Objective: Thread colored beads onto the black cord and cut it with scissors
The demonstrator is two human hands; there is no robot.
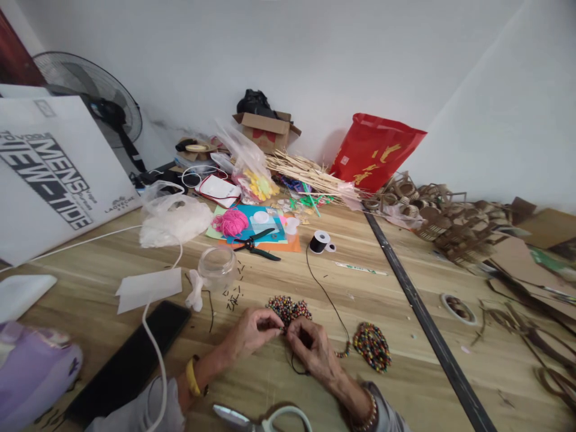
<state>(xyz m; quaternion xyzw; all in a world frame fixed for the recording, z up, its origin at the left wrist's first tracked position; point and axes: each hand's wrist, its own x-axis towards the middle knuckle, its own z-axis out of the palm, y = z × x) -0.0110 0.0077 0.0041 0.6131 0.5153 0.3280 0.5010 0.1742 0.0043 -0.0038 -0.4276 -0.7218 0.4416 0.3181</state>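
My left hand (255, 330) and my right hand (312, 347) come close together low in the middle of the view, thumbs and forefingers pinched. Between and behind the fingertips lies a bunched multicoloured beaded cord (288, 307); both hands pinch at its near edge, though the exact grip is too small to see. A loose black cord end (297, 367) curves out below my right hand. Right of that hand rests a coiled string of beads (372, 346). Black cord (330, 300) runs from a spool (319, 241) down to a few threaded beads (343, 350).
Scissors (288, 411) lie at the near edge. Beyond my left hand are short black cord scraps (233, 299), a clear jar (216, 267) and pliers (255, 244). A white cable (157, 354) crosses a dark slab (135, 360) at left. Woven pieces (463, 231) crowd the right.
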